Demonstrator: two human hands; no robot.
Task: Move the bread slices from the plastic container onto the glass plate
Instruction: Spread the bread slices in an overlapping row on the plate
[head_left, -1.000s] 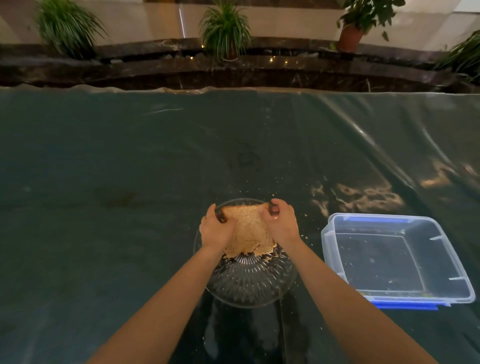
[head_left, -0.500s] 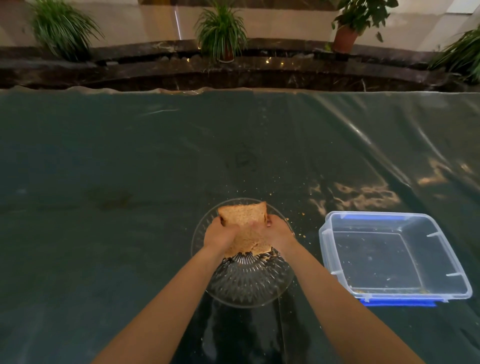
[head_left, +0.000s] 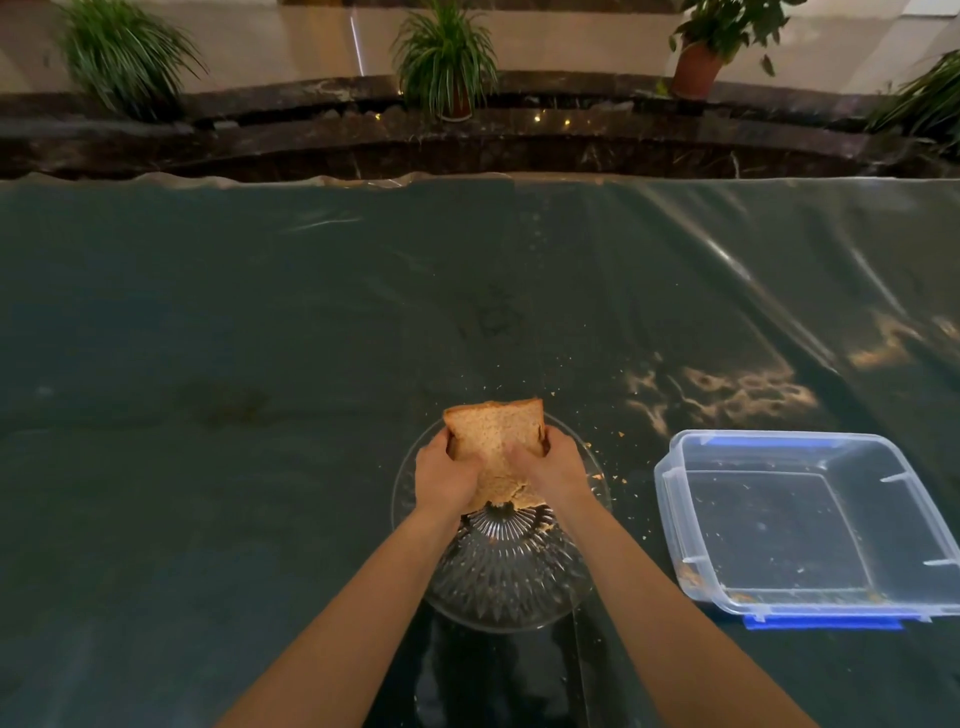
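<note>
Both hands, left (head_left: 445, 475) and right (head_left: 551, 467), grip pinching the bread (head_left: 496, 441) stack together, steady it over the plate (head_left: 506, 582).

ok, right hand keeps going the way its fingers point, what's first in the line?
The bread slices, which the right hand already grips together with the left hand, above the glass plate. Past the bread its fingers point toward the left hand, though depth is unclear.
</note>
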